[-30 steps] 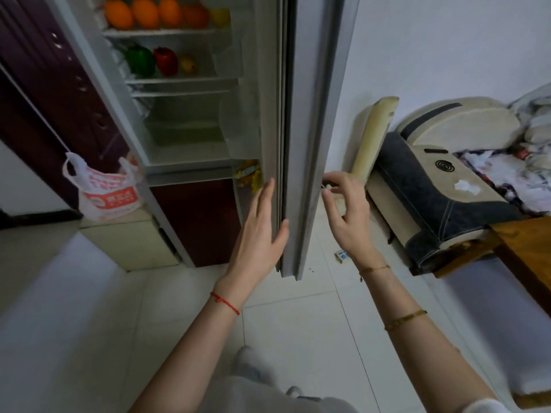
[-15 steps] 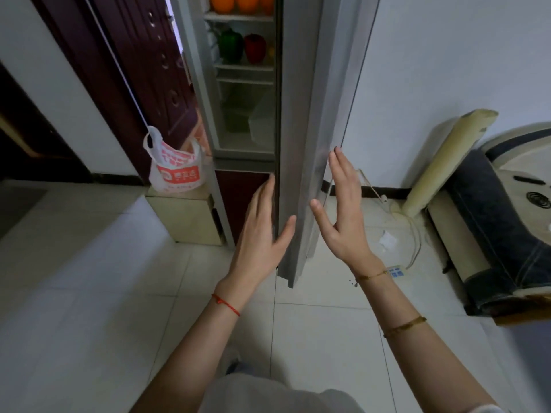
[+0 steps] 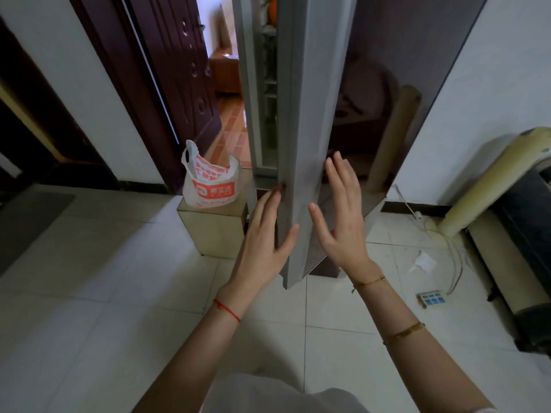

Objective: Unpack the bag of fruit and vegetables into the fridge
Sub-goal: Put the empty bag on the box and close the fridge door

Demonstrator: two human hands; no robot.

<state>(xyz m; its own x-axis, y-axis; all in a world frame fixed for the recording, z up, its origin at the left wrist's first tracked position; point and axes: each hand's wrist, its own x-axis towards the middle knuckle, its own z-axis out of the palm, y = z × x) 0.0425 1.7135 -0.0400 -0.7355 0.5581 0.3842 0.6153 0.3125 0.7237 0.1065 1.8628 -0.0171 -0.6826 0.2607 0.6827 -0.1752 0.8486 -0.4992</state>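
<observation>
On the left, the white plastic bag (image 3: 209, 177) with its orange-red panel stands slack and upright on a low pale cabinet (image 3: 212, 231) just beside the fridge; the panel carries a square logo and a few white characters, too small and soft to read, and the orange print above them on the bag is just as illegible. Next along, the gap into the fridge (image 3: 268, 93) has narrowed sharply over the last second — the shelves of oranges and peppers that stood wide to view have shrunk to a thin strip, with only a sliver of one orange (image 3: 272, 11) showing near the top. The left hand (image 3: 266, 237) lies flat along the inner side of the fridge door (image 3: 301, 138), fingers straight and together, thumb hooked against the door's edge. The right hand (image 3: 343, 214), which a second ago was curled near the edge, now presses open-palmed on the door's dark glossy outer face, fingers straight and slightly spread. Both hold nothing. The door reads as being swung shut — so the unpacking looks finished, the produce already on the shelves and the bag probably empty, though its inside is hidden. No brand shows on the fridge.
</observation>
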